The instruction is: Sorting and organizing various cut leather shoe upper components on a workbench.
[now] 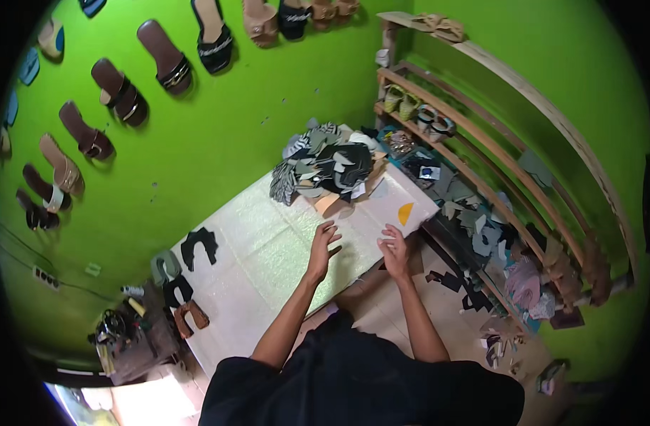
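Pale plastic-covered bench [247, 241]: grey, black and striped scrap heap [328, 163] at 1 o'clock looks unsorted; 4 curved flat pieces [197, 243] lie set apart at 8. Left hand [325, 247], right hand [394, 250]: grips half-open, seemingly empty; flat yellow half-disc [405, 214] at right's 1 o'clock.

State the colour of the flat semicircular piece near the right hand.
The flat semicircular piece is orange-yellow, clearest in the head view.

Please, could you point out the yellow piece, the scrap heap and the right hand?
Yellow piece [405, 214]: head view, middle of its surface.
Scrap heap [343, 166]: head view, dark material near its middle.
Right hand [394, 250]: head view, middle of hand.
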A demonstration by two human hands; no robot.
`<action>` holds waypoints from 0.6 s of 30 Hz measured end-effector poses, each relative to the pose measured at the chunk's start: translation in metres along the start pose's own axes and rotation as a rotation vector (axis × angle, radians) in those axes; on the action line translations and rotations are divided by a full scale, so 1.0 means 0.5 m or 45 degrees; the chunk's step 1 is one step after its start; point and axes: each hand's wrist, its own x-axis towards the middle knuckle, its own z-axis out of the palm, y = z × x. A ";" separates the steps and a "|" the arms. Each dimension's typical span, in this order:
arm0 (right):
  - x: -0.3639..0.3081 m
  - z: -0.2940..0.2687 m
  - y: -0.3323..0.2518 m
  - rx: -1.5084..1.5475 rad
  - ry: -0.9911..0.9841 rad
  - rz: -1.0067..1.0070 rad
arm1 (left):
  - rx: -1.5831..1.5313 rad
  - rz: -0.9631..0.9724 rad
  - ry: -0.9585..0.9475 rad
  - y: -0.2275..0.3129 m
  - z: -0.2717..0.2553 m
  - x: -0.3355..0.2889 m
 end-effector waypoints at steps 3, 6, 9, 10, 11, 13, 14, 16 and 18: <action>0.036 -0.002 -0.034 -0.019 -0.016 -0.023 | -0.022 0.038 0.013 0.016 0.011 0.023; 0.136 0.040 -0.056 0.009 -0.012 -0.032 | 0.001 0.057 0.022 0.069 -0.003 0.101; 0.178 0.054 -0.059 -0.044 -0.035 -0.018 | -0.033 0.045 0.008 0.066 -0.014 0.138; 0.194 0.057 -0.059 -0.046 -0.045 -0.016 | -0.025 0.057 -0.002 0.067 -0.016 0.153; 0.212 0.059 -0.058 -0.053 -0.053 -0.014 | -0.030 0.057 0.007 0.067 -0.017 0.168; 0.242 0.062 -0.052 -0.058 -0.079 0.000 | -0.013 0.015 0.059 0.085 -0.007 0.184; 0.263 0.064 -0.049 -0.051 -0.081 -0.008 | -0.031 0.022 0.075 0.090 -0.003 0.200; 0.301 0.073 -0.047 -0.019 -0.093 -0.017 | -0.045 0.021 0.097 0.090 -0.006 0.234; 0.338 0.072 -0.043 -0.040 -0.116 -0.017 | -0.085 0.046 0.107 0.091 -0.003 0.265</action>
